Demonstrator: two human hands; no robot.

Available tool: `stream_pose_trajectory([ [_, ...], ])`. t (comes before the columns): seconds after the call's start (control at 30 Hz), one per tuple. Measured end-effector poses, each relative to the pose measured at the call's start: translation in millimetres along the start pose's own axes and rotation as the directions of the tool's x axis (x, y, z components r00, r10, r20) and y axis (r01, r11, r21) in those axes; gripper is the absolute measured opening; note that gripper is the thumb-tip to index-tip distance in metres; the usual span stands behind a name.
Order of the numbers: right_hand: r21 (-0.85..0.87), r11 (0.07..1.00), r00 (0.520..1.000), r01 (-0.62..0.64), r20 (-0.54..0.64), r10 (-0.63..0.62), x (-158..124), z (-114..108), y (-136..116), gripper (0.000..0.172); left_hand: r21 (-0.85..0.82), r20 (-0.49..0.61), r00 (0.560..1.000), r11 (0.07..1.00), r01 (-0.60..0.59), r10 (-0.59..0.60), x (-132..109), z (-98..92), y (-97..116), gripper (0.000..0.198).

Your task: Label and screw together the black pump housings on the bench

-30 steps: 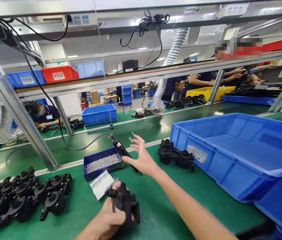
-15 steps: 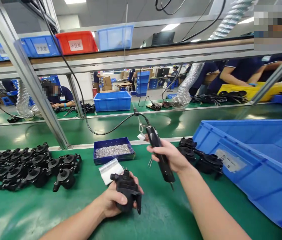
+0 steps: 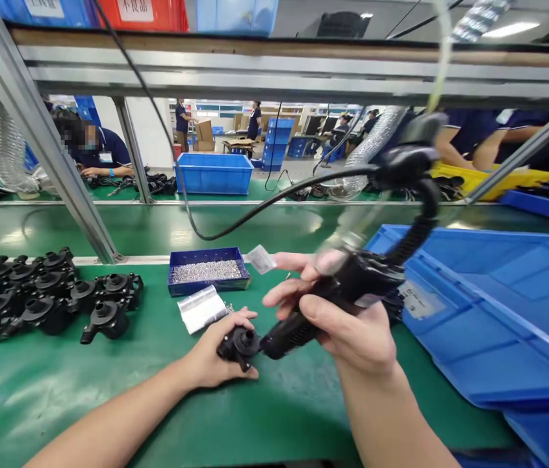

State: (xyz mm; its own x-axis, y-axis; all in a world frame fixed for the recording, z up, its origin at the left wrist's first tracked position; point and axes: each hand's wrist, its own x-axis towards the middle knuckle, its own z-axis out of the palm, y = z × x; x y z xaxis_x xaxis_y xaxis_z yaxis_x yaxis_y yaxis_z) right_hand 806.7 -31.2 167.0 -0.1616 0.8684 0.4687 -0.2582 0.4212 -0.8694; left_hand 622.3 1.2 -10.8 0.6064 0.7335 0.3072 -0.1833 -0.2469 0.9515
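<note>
My left hand (image 3: 213,354) is wrapped round a black pump housing (image 3: 241,344) low over the green bench, its round spout facing up toward me. My right hand (image 3: 347,325) grips a black electric screwdriver (image 3: 320,305) that slants down to the left. The tool's nose is close beside the right edge of the housing; whether the bit touches it I cannot tell. A small white tag (image 3: 261,259) hangs by my right fingers. Just beyond my left hand lies a silvery-white bag (image 3: 202,309), with a few loose screws (image 3: 228,307) at its edge.
A dark blue tray (image 3: 208,286) of small metal screws stands behind the bag. Rows of black pump housings (image 3: 43,312) cover the bench at left. A large blue bin (image 3: 454,344) fills the right. The screwdriver's cable (image 3: 264,205) loops across the middle. Co-workers sit beyond the frame.
The screwdriver has swung from upright to slanting, its nose brought left to the housing. My left hand has turned the housing and lowered it. The view has tilted down.
</note>
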Motion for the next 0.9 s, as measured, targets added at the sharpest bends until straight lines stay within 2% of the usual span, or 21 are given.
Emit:
stream_pose_trajectory([
  [0.1, 0.001, 0.998, 0.997, 0.066, 0.042, -0.066, -3.1, 28.7, -1.0, 0.024, -0.01, -0.029, 0.999, 0.999, -0.045, 0.044, -0.4, 0.7, -1.1, 0.066],
  [0.2, 0.002, 0.997, 0.996, 0.076, 0.049, -0.076, -4.7, 41.5, 8.6, 0.026, -0.038, -0.042, 0.995, 0.996, -0.087, 0.085, -1.2, 0.7, -3.1, 0.065],
  [0.3, 0.023, 0.997, 0.998, 0.07, 0.008, -0.07, -4.5, 41.0, 16.7, 0.027, -0.036, -0.031, 0.996, 0.995, -0.088, 0.087, -1.5, -3.7, -7.0, 0.069],
  [0.4, 0.029, 0.998, 0.999, 0.048, -0.007, -0.047, -3.3, 37.4, 18.2, 0.031, 0.04, 0.052, 0.994, 0.995, -0.095, 0.093, -0.3, -12.1, -8.8, 0.076],
  [0.5, 0.05, 0.998, 1.0, 0.024, -0.01, -0.024, -2.0, 36.4, 17.1, 0.031, 0.11, 0.129, 0.986, 0.987, -0.121, 0.106, 2.5, -18.2, -5.6, 0.073],
  [0.63, -0.012, 1.0, 1.0, -0.004, -0.003, 0.004, -0.5, 35.0, 19.2, 0.035, 0.135, 0.127, 0.976, 0.972, -0.191, 0.175, 5.1, -18.1, 0.2, 0.066],
  [0.73, -0.066, 0.998, 1.0, -0.022, 0.005, 0.022, -0.4, 35.0, 21.5, 0.035, 0.146, 0.12, 0.977, 0.971, -0.191, 0.174, 4.6, -16.3, -0.1, 0.067],
  [0.9, -0.107, 0.994, 1.0, -0.01, -0.02, 0.007, -3.4, 50.2, 22.2, 0.051, 0.186, 0.122, 0.978, 0.964, -0.189, 0.168, 3.1, -14.3, -5.3, 0.068],
])
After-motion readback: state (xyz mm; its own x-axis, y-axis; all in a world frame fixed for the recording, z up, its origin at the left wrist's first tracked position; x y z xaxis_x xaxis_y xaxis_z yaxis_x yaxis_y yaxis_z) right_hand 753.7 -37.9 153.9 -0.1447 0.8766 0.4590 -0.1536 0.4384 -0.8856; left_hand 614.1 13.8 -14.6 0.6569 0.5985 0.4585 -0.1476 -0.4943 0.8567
